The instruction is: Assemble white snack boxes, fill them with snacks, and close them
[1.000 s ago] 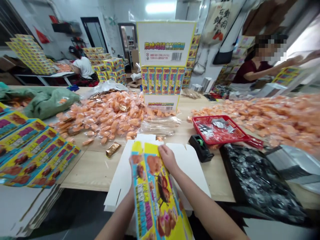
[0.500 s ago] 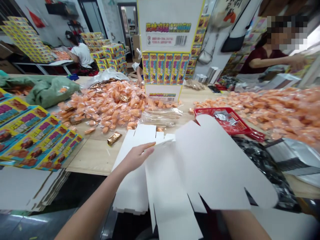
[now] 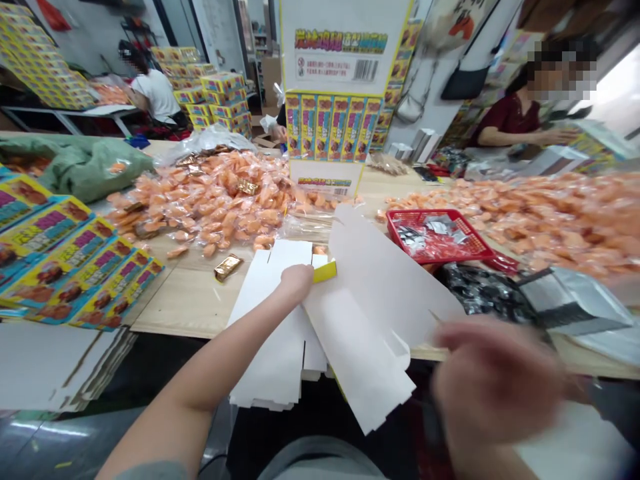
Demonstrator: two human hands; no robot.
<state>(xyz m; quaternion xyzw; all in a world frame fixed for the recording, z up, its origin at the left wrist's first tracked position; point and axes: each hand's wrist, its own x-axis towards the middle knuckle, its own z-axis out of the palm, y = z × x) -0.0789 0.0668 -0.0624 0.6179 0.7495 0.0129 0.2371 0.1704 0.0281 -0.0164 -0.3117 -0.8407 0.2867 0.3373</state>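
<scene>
My left hand (image 3: 296,279) is closed on the yellow flap of an unfolded carton blank (image 3: 370,293) that lies white side up, tilted over the table's front edge. Under it lies a stack of flat white blanks (image 3: 273,333). My right hand (image 3: 493,380) is close to the camera at the lower right, smeared by motion, clear of the blank; its fingers cannot be made out.
A heap of orange snack packets (image 3: 215,200) and a gold packet (image 3: 227,266) lie ahead. A red basket (image 3: 437,235), printed flat cartons (image 3: 65,260) at left, a tall display box (image 3: 330,100), black and silver bags (image 3: 525,297). Other people work at far left and right.
The blank was turned from printed side up to white side up and laid down on the stack. My left hand closed on its flap; my right hand let go and pulled back.
</scene>
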